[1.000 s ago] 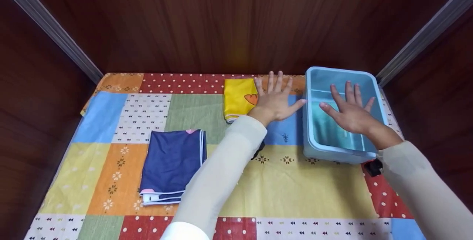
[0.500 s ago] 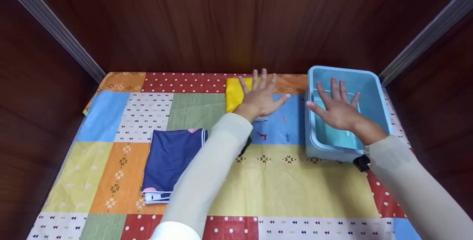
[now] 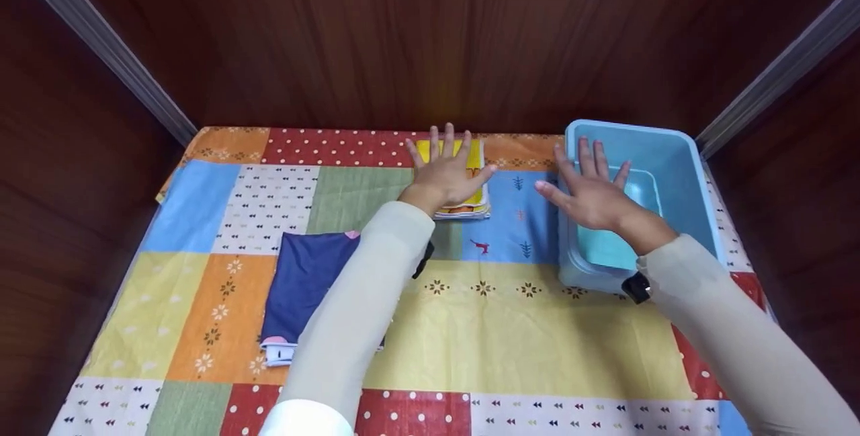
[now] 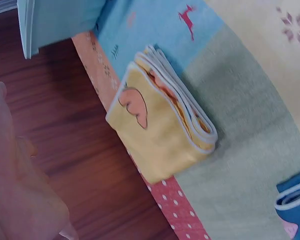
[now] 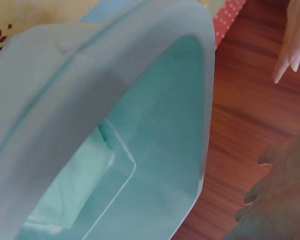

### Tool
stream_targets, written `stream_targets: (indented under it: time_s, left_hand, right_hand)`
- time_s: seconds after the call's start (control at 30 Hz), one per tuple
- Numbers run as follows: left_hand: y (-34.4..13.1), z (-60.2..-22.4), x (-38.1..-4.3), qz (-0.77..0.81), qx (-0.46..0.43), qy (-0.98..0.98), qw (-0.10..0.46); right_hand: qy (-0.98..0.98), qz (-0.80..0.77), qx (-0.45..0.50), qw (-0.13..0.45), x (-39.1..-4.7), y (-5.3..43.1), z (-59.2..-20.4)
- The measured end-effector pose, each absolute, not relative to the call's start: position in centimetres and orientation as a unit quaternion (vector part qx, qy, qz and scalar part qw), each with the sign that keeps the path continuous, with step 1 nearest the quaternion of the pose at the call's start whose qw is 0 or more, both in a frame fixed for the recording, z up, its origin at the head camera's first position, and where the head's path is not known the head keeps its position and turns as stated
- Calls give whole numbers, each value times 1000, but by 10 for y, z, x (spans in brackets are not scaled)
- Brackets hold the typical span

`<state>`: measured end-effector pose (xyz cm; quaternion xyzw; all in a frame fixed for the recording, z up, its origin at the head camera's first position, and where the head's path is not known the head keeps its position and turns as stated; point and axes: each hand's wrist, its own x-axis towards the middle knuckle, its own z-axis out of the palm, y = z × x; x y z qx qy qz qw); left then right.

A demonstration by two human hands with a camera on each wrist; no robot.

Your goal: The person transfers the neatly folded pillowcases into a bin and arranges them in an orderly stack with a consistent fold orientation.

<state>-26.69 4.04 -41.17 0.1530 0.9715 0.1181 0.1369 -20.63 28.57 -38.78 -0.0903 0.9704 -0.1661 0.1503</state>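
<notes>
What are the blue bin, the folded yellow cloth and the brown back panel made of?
The blue bin looks like plastic: smooth, slightly glossy, with a rounded rim. The folded yellow cloth seems a thin, soft fabric, fiber unclear: layered folds, printed motif, pale edging. The brown back panel shows streaky grain and low sheen; real wood or laminate, I can't tell.

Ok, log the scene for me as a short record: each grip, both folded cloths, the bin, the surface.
Left grip: fingers spread, holding nothing, apart from the yellow cloth
Right grip: fingers spread, holding nothing, near the left rim of the bin
Yellow cloth: folded in layers, left of the bin
Blue cloth: folded, nearer the person, partly behind the left sleeve
Bin: pale blue, open-topped; pale green shape inside, unclear what
Surface: patchwork tablecloth
</notes>
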Motion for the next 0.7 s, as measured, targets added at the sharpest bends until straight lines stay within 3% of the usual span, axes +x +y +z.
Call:
stream_targets:
  time_s: [0.7]
  left_hand:
    - [6,-416,-284,143,81,972,168]
  right_hand:
    - [974,-142,-84,155,-235,235,-395]
